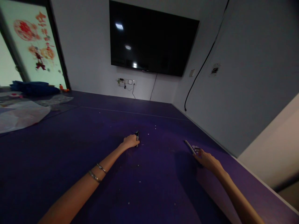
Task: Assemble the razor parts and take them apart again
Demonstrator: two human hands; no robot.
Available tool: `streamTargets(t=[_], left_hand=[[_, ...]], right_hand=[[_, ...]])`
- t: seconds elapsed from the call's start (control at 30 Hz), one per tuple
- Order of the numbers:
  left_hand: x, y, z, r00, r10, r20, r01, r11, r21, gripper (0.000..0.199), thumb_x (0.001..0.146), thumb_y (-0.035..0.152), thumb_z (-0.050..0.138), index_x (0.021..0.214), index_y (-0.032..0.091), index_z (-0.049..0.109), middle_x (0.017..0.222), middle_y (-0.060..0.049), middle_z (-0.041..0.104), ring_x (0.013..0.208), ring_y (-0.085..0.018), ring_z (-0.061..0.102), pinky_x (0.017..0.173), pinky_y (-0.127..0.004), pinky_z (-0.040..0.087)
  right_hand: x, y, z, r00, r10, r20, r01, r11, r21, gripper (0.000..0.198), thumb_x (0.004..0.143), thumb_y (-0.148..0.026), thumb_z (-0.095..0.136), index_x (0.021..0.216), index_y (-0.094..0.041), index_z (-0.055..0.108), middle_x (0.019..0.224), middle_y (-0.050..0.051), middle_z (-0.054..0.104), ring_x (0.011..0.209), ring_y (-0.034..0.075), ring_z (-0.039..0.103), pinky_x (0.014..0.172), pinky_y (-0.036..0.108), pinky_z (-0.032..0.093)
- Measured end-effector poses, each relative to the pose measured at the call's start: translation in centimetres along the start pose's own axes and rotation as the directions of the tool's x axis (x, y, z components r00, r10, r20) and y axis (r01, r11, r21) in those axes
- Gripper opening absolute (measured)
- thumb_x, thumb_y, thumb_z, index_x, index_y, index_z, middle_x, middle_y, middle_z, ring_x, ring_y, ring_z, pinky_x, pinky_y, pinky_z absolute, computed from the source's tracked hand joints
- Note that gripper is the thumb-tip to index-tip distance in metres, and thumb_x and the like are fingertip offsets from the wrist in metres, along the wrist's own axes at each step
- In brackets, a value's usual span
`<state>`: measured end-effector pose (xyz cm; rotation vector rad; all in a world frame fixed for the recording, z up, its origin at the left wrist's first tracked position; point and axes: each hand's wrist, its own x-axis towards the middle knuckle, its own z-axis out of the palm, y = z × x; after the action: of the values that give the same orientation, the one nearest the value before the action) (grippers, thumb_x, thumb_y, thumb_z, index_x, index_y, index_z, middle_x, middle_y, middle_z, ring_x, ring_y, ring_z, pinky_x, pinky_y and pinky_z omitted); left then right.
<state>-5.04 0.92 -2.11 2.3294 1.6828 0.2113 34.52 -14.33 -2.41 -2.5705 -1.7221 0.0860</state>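
Observation:
My left hand (130,141), on the arm with two bracelets, is closed round a small dark object with a shiny edge (137,134) at the middle of the purple surface (144,193). The object is too small to name. To the right, my right hand (207,159) is closed on a slim grey bar-shaped object (190,146), which points away and to the left. A small pale, patterned piece (196,148) shows beside that bar, near the fingertips. Whether it is also held is unclear.
White specks (140,181) dot the purple surface. Clear plastic sheeting (25,116) and dark blue cloth (35,88) lie at the left. A black cable (203,63) hangs down the right wall. A television (151,37) is mounted above wall sockets (130,82).

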Motion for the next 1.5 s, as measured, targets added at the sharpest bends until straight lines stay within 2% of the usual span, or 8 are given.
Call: streamTargets(t=[0.33,0.47,0.6,0.77,1.0,1.2,1.37,1.5], left_hand=[[-0.7,-0.1,0.3,0.999,0.033,-0.031,-0.033,0.999,0.019,0.034,0.079,0.045,0.044,0.078,0.018,0.064,0.086,-0.009,0.067,0.083,-0.023,0.063,0.066,-0.028,0.044],[-0.7,0.0,0.4,0.998,0.023,-0.051,-0.021,0.999,0.042,0.037,0.081,0.045,0.041,0.082,0.017,0.065,0.089,-0.011,0.067,0.084,-0.024,0.063,0.067,-0.029,0.044],[-0.8,0.1,0.5,0.998,0.018,-0.054,-0.016,0.999,0.038,0.038,0.082,0.046,0.040,0.083,0.017,0.065,0.091,-0.011,0.067,0.085,-0.024,0.063,0.068,-0.029,0.045],[-0.7,0.1,0.6,0.998,0.010,-0.067,-0.010,1.000,0.014,0.038,0.082,0.045,0.040,0.082,0.018,0.066,0.090,-0.012,0.067,0.084,-0.024,0.063,0.068,-0.031,0.045],[-1.0,0.3,0.7,0.997,-0.003,-0.080,0.003,1.000,0.007,0.037,0.083,0.044,0.039,0.082,0.017,0.065,0.090,-0.012,0.067,0.084,-0.024,0.063,0.069,-0.030,0.045],[-1.4,0.4,0.8,0.994,0.010,-0.105,-0.007,1.000,0.029,0.040,0.085,0.044,0.036,0.086,0.017,0.065,0.092,-0.014,0.066,0.087,-0.026,0.063,0.071,-0.034,0.046],[-1.4,0.4,1.0,0.994,0.001,-0.108,0.004,0.999,0.039,0.040,0.085,0.044,0.036,0.088,0.017,0.065,0.093,-0.013,0.066,0.088,-0.027,0.063,0.071,-0.034,0.046],[-1.3,0.4,1.2,0.991,-0.024,-0.135,0.027,0.999,0.021,0.052,0.088,0.049,0.026,0.091,0.016,0.065,0.096,-0.015,0.066,0.090,-0.027,0.062,0.073,-0.034,0.046]], right_hand=[[3.2,1.6,1.6,0.995,-0.092,0.045,0.092,0.996,0.010,0.029,0.083,-0.039,0.040,0.077,-0.018,0.059,0.079,0.010,0.066,0.071,0.021,0.064,0.057,0.026,0.039],[3.1,0.5,1.2,0.992,-0.121,0.045,0.119,0.992,0.041,0.029,0.083,-0.035,0.041,0.071,-0.016,0.060,0.075,0.009,0.066,0.070,0.019,0.063,0.057,0.024,0.037],[1.7,-4.0,0.5,0.988,-0.155,-0.022,0.156,0.986,0.062,0.034,0.085,-0.035,0.039,0.069,-0.016,0.062,0.075,0.011,0.067,0.074,0.021,0.064,0.058,0.024,0.037],[-0.6,-12.6,0.3,0.968,-0.229,-0.104,0.239,0.967,0.092,0.036,0.087,-0.038,0.035,0.079,-0.017,0.064,0.081,0.011,0.068,0.075,0.020,0.065,0.060,0.024,0.040],[-1.3,-22.0,0.6,0.933,-0.352,-0.076,0.355,0.934,0.033,0.038,0.086,-0.037,0.036,0.091,-0.014,0.067,0.092,0.014,0.068,0.083,0.024,0.065,0.068,0.029,0.046],[-0.7,-25.0,0.8,0.928,-0.369,-0.058,0.373,0.923,0.097,0.040,0.085,-0.035,0.035,0.097,-0.012,0.066,0.098,0.019,0.065,0.090,0.029,0.063,0.073,0.036,0.046],[-0.6,-25.7,1.3,0.936,-0.347,-0.056,0.351,0.931,0.098,0.040,0.083,-0.037,0.039,0.098,-0.012,0.065,0.099,0.019,0.065,0.092,0.029,0.062,0.075,0.037,0.046],[-0.7,-25.5,1.2,0.935,-0.348,-0.068,0.353,0.932,0.085,0.044,0.084,-0.044,0.038,0.094,-0.012,0.066,0.095,0.018,0.066,0.088,0.029,0.063,0.072,0.036,0.047]])
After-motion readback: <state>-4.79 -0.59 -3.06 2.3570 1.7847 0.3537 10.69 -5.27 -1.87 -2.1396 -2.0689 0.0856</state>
